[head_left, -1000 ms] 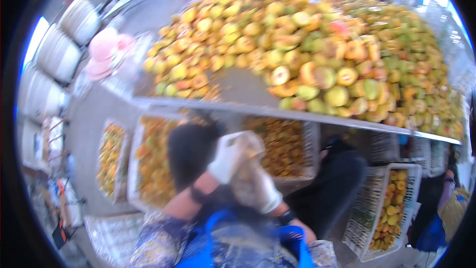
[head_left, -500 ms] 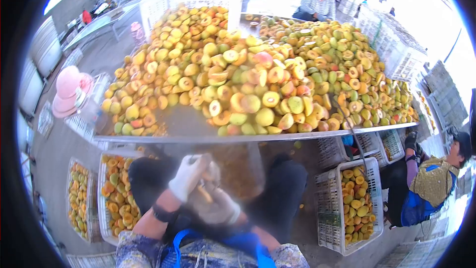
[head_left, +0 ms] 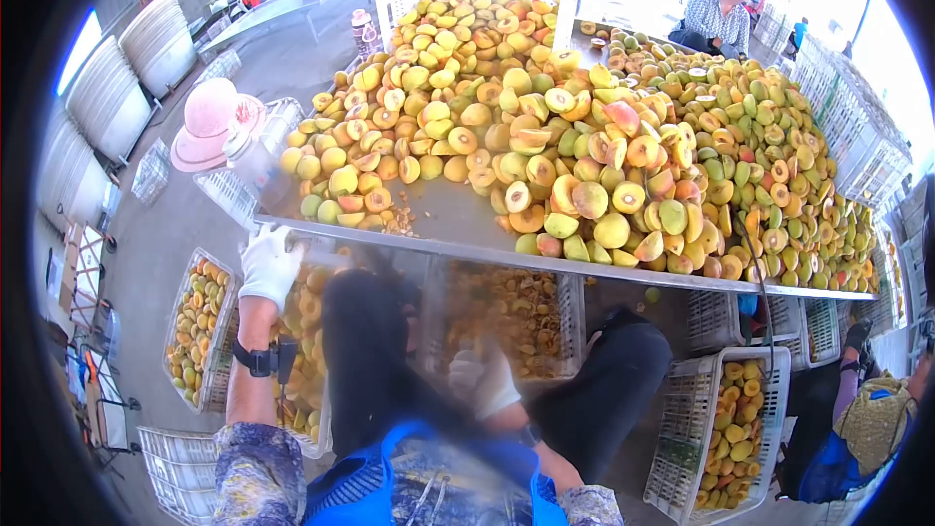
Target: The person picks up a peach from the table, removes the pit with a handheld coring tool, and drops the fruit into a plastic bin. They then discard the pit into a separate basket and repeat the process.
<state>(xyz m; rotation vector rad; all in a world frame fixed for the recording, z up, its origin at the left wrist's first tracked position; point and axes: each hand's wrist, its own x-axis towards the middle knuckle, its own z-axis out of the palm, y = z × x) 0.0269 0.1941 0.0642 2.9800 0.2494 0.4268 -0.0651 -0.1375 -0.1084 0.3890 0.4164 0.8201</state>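
Observation:
My left hand (head_left: 270, 265), in a white glove, is held out at the left end of the metal table's front edge (head_left: 467, 251), above a crate of fruit halves. Its fingers are apart and nothing shows between them. My right hand (head_left: 482, 380), gloved too, hangs low between my knees in front of a crate of fruit pieces (head_left: 506, 317). Motion smears its fingers, and whatever they may hold cannot be made out. Halved yellow-orange fruit (head_left: 623, 175) is heaped on the table.
A white crate (head_left: 726, 429) of halves stands at the right, another (head_left: 200, 331) at the left. A pink hat (head_left: 211, 122) rests beside the table. One person (head_left: 719, 15) sits behind the table, another (head_left: 877, 429) at the far right. A dark cord hangs over the table edge.
My hands were together above my lap and have parted: the left went out to the table's edge, the right stays low. The view has shifted, so the table sits further right.

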